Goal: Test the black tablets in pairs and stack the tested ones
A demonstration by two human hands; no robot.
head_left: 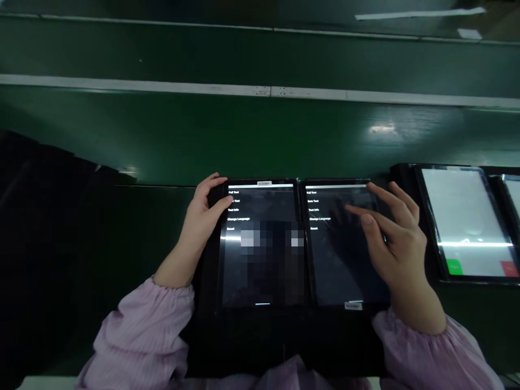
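Two dark-screened tablets lie side by side in front of me, each showing a white text menu. The left tablet [264, 271] carries a small label at its top edge. My left hand [199, 216] grips that tablet's upper left side, its thumb over the screen beside the second menu line. Over the right tablet [333, 265], my right hand [400, 238] has its fingers apart. Its index fingertip is at the screen, right of the menu; whether it touches cannot be told. A small label sits at this tablet's bottom edge.
To the right lies a tablet with a white screen [463, 216] and green and red corner boxes. Part of another tablet [514, 192] shows at the right edge. A pale strip [182, 86] crosses the green bench [244, 135]. Dark shapes [36, 216] fill the left side.
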